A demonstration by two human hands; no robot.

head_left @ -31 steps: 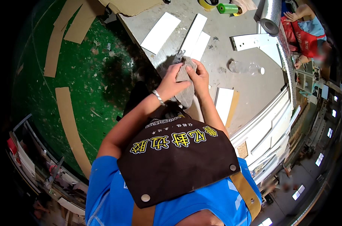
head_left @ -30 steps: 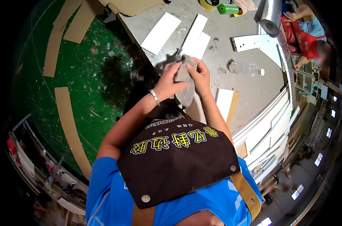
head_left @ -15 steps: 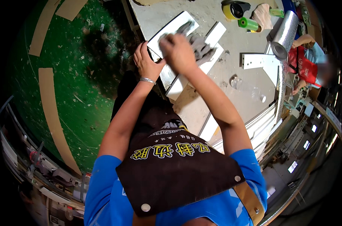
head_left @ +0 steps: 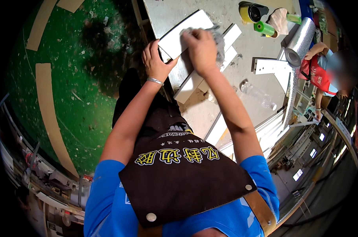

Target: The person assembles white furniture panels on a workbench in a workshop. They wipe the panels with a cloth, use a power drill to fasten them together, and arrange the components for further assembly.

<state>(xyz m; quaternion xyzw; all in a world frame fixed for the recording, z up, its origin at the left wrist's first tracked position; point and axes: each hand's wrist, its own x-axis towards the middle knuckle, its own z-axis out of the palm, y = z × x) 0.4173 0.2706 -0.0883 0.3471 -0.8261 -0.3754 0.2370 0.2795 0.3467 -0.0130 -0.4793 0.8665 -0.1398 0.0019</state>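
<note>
A worker's left hand (head_left: pixel 156 63) braces a white board (head_left: pixel 179 38) at a table's (head_left: pixel 242 81) edge while the right hand (head_left: pixel 202 49) bears a grey rag (head_left: pixel 219 41) over its right side. The left hand is open, fingers spread against the board's left end and thumb at its near corner, seemingly to keep the piece from sliding. The right hand is curled, its fingers bunched on the rag; the hold looks meant to press cloth flat to the surface, though the contact itself is hidden under the palm. The board lies at a slant near the table's left edge, probably set there for easy reach.

By count: two hands, one rag, one board between them. Two more white boards lie just to the right, a narrow one (head_left: pixel 188 85) partly covered by the right hand and rag, and a second (head_left: pixel 229 58) beside it. Farther right are one clear bottle (head_left: pixel 258 95), lying on its side, and one silver roll (head_left: pixel 301 41); at the far side, one green roll (head_left: pixel 264 28) sits near one pale cloth (head_left: pixel 278 20). Three cardboard strips (head_left: pixel 50 114) show on the green floor (head_left: pixel 96 134). One co-worker in a red apron (head_left: pixel 320 79) stands at right.
</note>
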